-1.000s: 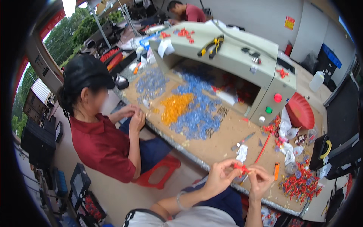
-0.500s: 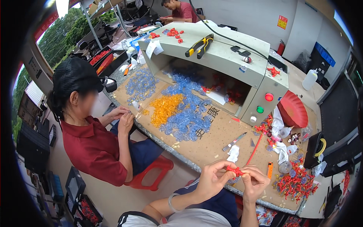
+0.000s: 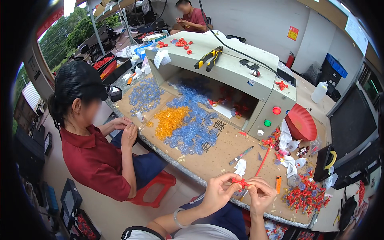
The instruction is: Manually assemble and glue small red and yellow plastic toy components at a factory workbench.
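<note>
Near the front edge of the worktable, my left hand [image 3: 220,194] and my right hand [image 3: 261,195] are closed on a small red plastic piece [image 3: 241,183] with several stubby arms. They pinch it from both sides between thumbs and fingers, and the fingers hide part of it. Just beyond lies a crumpled white tissue [image 3: 240,167], with a thin red stick [image 3: 262,163] beside it. An orange lighter [image 3: 278,185] rests to the right of my right hand. Farther right is a heap of red pieces [image 3: 306,198] mixed with clear bluish ones.
A grey metal box [image 3: 224,78] with an open front stands across the table, pliers [image 3: 209,58] on top. Piles of blue clear pieces [image 3: 192,138] and orange pieces [image 3: 171,122] lie before it. A co-worker [image 3: 94,152] sits at left. A red basin [image 3: 302,123] leans at right.
The whole view has shifted slightly, so the table appears a little farther left. My hands keep the red piece pinched, now turned slightly. The person at the back holds both hands together, higher up.
</note>
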Motion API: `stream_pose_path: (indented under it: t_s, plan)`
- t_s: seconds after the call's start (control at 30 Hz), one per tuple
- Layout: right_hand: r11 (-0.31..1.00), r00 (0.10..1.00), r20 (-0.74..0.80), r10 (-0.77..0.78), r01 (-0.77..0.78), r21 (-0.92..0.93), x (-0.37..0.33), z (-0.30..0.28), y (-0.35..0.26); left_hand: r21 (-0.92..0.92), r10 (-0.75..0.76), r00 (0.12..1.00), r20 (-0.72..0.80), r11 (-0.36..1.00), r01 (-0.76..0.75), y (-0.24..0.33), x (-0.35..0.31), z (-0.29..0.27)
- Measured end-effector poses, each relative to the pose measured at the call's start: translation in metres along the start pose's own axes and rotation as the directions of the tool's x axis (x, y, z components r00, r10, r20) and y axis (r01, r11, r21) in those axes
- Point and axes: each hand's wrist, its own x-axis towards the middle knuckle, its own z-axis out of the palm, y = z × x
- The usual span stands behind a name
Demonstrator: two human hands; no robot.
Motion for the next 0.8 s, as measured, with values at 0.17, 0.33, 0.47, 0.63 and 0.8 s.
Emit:
stream_pose_path:
  t_s: [0.17,0.33,0.47,0.63,0.8]
  plan:
    - [1.000,1.000,0.002,-0.026,0.026,-0.008,-0.002,0.001,-0.008,-0.053,0.015,1.000,0.019,0.999,-0.014,-0.001,-0.003,0.001]
    - [0.997,0.997,-0.002,-0.077,0.077,-0.011,-0.007,0.001,-0.012,-0.069,0.032,0.999,0.037,0.997,-0.030,0.006,-0.010,0.001]
    - [0.994,0.994,0.024,-0.106,0.107,-0.026,-0.013,0.004,-0.018,-0.063,0.038,0.999,0.038,0.997,-0.036,0.007,-0.020,-0.002]
    - [0.993,0.993,0.032,-0.113,0.114,-0.030,-0.015,0.007,-0.022,-0.050,0.050,0.999,0.020,0.998,-0.049,0.015,-0.024,-0.004]
    - [0.996,0.995,0.050,-0.092,0.092,-0.012,-0.011,0.013,-0.022,-0.068,0.062,0.998,0.005,0.996,-0.061,0.012,-0.021,-0.009]
